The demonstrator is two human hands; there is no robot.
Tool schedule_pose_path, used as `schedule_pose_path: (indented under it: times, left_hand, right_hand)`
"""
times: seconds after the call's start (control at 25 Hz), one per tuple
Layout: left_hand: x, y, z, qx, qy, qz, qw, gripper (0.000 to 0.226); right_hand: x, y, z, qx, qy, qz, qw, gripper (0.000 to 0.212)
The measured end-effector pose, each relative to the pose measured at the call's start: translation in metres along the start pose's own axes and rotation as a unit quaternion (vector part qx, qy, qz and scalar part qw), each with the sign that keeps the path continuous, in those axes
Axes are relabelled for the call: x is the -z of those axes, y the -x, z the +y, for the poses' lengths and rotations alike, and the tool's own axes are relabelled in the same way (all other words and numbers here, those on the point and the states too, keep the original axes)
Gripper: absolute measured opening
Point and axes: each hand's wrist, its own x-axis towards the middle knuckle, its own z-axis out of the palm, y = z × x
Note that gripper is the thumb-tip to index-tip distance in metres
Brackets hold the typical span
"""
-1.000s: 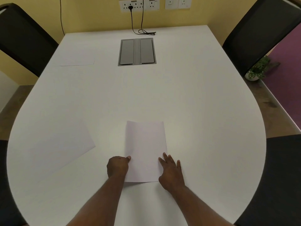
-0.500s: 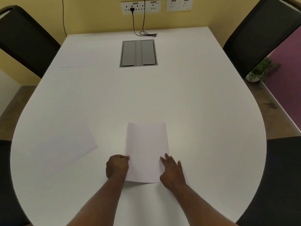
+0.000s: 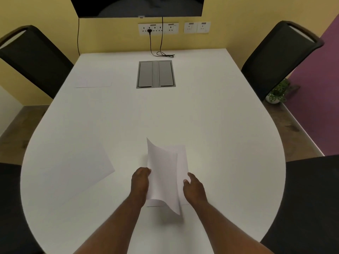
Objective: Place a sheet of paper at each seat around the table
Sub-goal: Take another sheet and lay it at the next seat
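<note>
My left hand (image 3: 140, 182) pinches the left edge of a white sheet (image 3: 162, 173), which is lifted off the white table (image 3: 229, 143) and curls over. Under it lies at least one more sheet (image 3: 182, 158), flat on the table in front of me. My right hand (image 3: 194, 189) rests with relaxed fingers at the right edge of that lower paper. Another sheet (image 3: 82, 165) lies at an angle by the near left seat. A third (image 3: 93, 81) lies by the far left seat.
Black chairs stand at the far left (image 3: 34, 57), far right (image 3: 278, 55), near right (image 3: 311, 198) and near left (image 3: 9, 208). A grey cable hatch (image 3: 156, 74) is set in the far middle of the table, with a black cable (image 3: 163, 54) behind it.
My left hand has raised the top sheet off the stack, and it now curls upward. My right hand has shifted slightly to the right edge. My head has tilted up.
</note>
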Motion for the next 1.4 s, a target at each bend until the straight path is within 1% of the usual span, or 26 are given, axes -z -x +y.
schedule_pose_path:
  times: [0.08, 0.16, 0.2, 0.24, 0.32, 0.4, 0.56, 0.64, 0.68, 0.76, 0.84, 0.88, 0.92, 1.0, 1.08, 1.12, 1.2, 1.24, 1.4]
  left_hand:
    - [-0.003, 0.012, 0.014, 0.015, 0.034, -0.027, 0.999, 0.041]
    - [-0.007, 0.024, 0.027, 0.034, 0.067, -0.058, 0.995, 0.033]
    - [-0.01, 0.029, 0.034, 0.04, 0.082, -0.073, 0.993, 0.023]
    - [-0.014, 0.034, 0.04, 0.043, 0.095, -0.085, 0.991, 0.015]
    - [-0.023, 0.047, 0.049, 0.041, 0.117, -0.102, 0.987, 0.019]
    - [-0.034, 0.058, 0.056, 0.04, 0.133, -0.113, 0.984, 0.023]
    - [-0.06, 0.085, 0.066, 0.028, 0.154, -0.109, 0.982, 0.022]
    - [-0.078, 0.103, 0.069, 0.011, 0.185, -0.097, 0.978, 0.013]
    - [-0.087, 0.113, 0.069, 0.003, 0.211, -0.094, 0.973, 0.012]
    - [-0.102, 0.126, 0.067, -0.01, 0.243, -0.082, 0.967, 0.024]
    - [-0.115, 0.14, 0.065, -0.035, 0.221, -0.07, 0.972, 0.033]
    - [-0.119, 0.147, 0.063, -0.049, 0.202, -0.069, 0.976, 0.033]
    - [-0.124, 0.157, 0.061, -0.061, 0.184, -0.064, 0.979, 0.03]
    - [-0.131, 0.175, 0.057, -0.08, 0.156, -0.059, 0.983, 0.016]
    - [-0.139, 0.19, 0.053, -0.095, 0.143, -0.059, 0.983, 0.009]
    - [-0.142, 0.196, 0.051, -0.102, 0.133, -0.055, 0.984, 0.009]
    - [-0.147, 0.206, 0.049, -0.114, 0.104, -0.043, 0.987, 0.021]
    - [-0.148, 0.209, 0.047, -0.12, 0.089, -0.036, 0.988, 0.023]
    - [-0.153, 0.227, 0.034, -0.137, 0.05, -0.009, 0.989, 0.018]
  right_hand:
    - [0.011, 0.007, -0.014, -0.049, -0.057, -0.009, 0.997, 0.042]
    - [0.025, 0.014, -0.023, -0.082, -0.11, -0.022, 0.99, 0.035]
    - [0.032, 0.017, -0.025, -0.105, -0.146, -0.034, 0.983, 0.032]
    - [0.04, 0.02, -0.028, -0.132, -0.185, -0.053, 0.972, 0.032]
    - [0.058, 0.028, -0.026, -0.159, -0.239, -0.098, 0.953, 0.036]
    - [0.073, 0.029, -0.021, -0.161, -0.268, -0.137, 0.94, 0.04]
    - [0.107, 0.023, -0.012, -0.143, -0.321, -0.163, 0.922, 0.04]
    - [0.129, 0.017, -0.008, -0.122, -0.346, -0.15, 0.918, 0.033]
    - [0.142, 0.015, -0.005, -0.111, -0.352, -0.138, 0.919, 0.028]
    - [0.167, 0.01, 0.0, -0.093, -0.356, -0.12, 0.922, 0.022]
    - [0.197, 0.007, 0.004, -0.07, -0.359, -0.107, 0.924, 0.024]
    - [0.21, 0.004, 0.006, -0.055, -0.364, -0.1, 0.924, 0.025]
    - [0.225, 0.003, 0.009, -0.038, -0.367, -0.095, 0.925, 0.027]
    - [0.253, 0.003, 0.012, -0.001, -0.363, -0.092, 0.927, 0.026]
    - [0.277, 0.004, 0.014, 0.033, -0.34, -0.097, 0.935, 0.025]
    - [0.287, 0.004, 0.014, 0.044, -0.326, -0.095, 0.94, 0.024]
    - [0.304, 0.002, 0.014, 0.06, -0.304, -0.092, 0.946, 0.023]
    - [0.312, 0.002, 0.012, 0.064, -0.294, -0.092, 0.949, 0.022]
    - [0.346, 0.016, 0.017, 0.091, -0.245, -0.105, 0.96, 0.013]
